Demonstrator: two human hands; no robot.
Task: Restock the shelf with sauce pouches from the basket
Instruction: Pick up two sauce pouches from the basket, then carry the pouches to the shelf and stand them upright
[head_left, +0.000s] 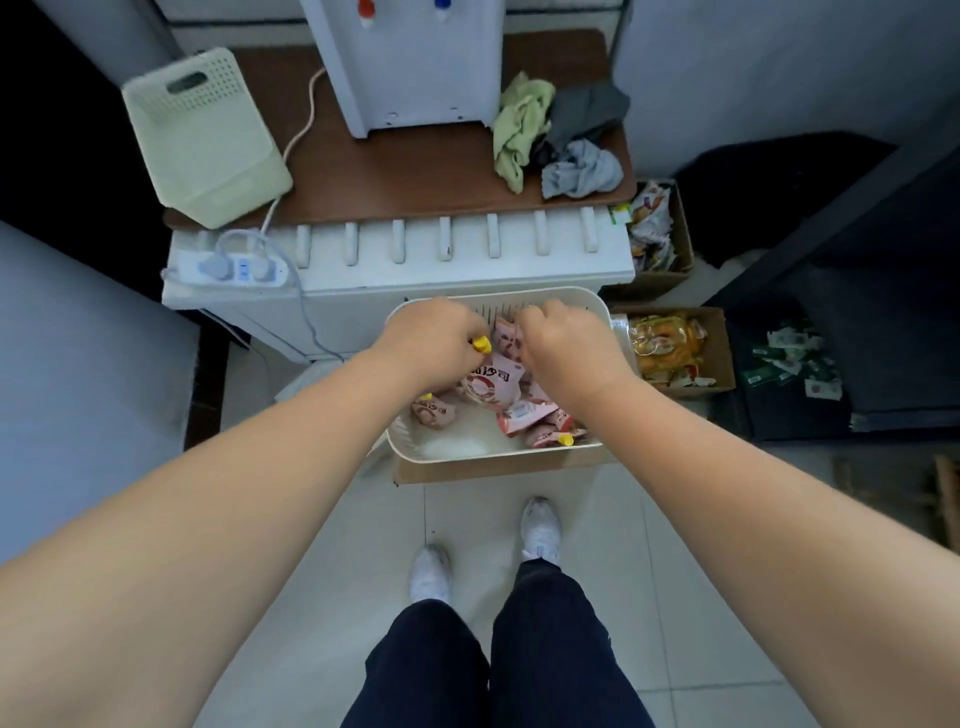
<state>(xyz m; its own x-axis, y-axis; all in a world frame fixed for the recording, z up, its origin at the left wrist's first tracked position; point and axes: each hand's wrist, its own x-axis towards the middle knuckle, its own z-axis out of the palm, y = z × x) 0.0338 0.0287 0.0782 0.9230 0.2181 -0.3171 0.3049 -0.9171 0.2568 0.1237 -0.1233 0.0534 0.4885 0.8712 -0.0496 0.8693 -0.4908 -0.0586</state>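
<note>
A white plastic basket (457, 451) stands on a cardboard box on the floor in front of me. Inside lie several pink sauce pouches (488, 387) with yellow caps. My left hand (434, 340) reaches into the basket's far left part, fingers closed around a pouch whose yellow cap (482, 344) sticks out beside the thumb. My right hand (569, 345) is in the far right part, fingers curled down onto another pink pouch (506, 340). The fingertips of both hands are hidden. The dark shelf (841, 291) stands at the right.
A white cabinet (467, 275) with a power strip (234, 270) stands behind the basket. On the brown top sit a water dispenser (415, 67), crumpled cloths (561, 135) and an upturned cream basket (202, 140). Open cartons of snack packets (675, 348) lie at the right. My feet stand on the tiled floor.
</note>
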